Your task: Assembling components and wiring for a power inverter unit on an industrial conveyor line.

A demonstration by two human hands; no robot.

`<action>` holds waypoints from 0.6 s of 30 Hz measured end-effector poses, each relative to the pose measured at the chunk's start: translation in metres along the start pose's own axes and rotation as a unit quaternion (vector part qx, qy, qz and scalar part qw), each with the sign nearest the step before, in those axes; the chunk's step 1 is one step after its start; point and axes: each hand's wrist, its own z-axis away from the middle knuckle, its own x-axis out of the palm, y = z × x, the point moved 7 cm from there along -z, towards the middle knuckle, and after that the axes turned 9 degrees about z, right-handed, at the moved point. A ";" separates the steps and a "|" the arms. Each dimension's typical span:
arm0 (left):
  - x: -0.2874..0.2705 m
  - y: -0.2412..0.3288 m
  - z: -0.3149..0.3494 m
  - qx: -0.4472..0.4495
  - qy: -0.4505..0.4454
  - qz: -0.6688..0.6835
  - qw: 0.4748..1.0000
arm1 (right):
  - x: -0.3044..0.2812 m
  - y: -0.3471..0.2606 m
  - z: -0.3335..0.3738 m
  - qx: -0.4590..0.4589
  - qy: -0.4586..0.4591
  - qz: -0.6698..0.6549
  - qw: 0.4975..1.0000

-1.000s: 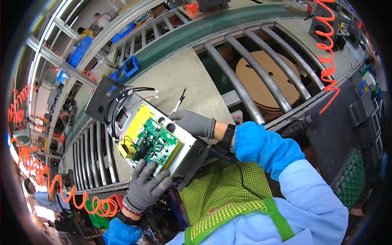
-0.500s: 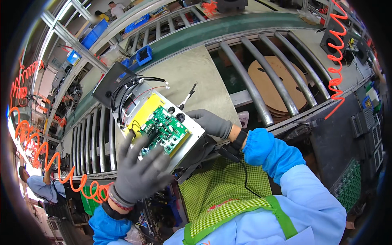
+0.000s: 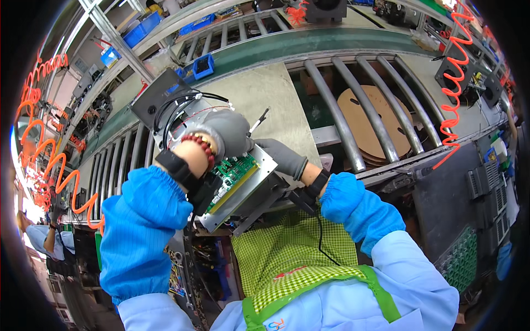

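Observation:
A silvery metal chassis (image 3: 269, 161) carrying a green circuit board (image 3: 232, 172) rests tilted at the near side of the line, with a black panel (image 3: 157, 102) at its far left end. My left hand (image 3: 227, 132), in a grey glove, reaches over the board with its fingers curled down at the chassis's far right side; what they hold is hidden. My right hand (image 3: 284, 158), gloved too, is closed against the chassis's right side, close to the left fingertips. Black cables (image 3: 175, 110) loop over the far end. A cable end (image 3: 259, 121) sticks up beside the left hand.
Metal rollers (image 3: 339, 118) run to the right, with round brown boards (image 3: 375, 124) below them. A pale sheet (image 3: 281, 102) lies behind the chassis. Blue bins (image 3: 203, 66) stand farther back. Orange coiled hoses (image 3: 454, 83) hang at both sides.
My left hand has swung from the near left of the board up and across to its far right side, and its spread fingers have curled. My right hand stays at the chassis side.

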 end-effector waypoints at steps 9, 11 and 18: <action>-0.036 -0.019 0.020 0.008 0.218 0.033 0.975 | -0.056 -0.002 0.040 -0.005 0.045 0.276 0.960; -0.045 -0.036 0.054 0.047 0.325 -0.017 0.944 | -0.058 0.006 0.057 0.017 -0.007 0.239 0.971; 0.033 0.000 0.179 0.064 0.504 0.202 0.837 | -0.018 0.035 0.083 0.023 -0.140 0.262 0.955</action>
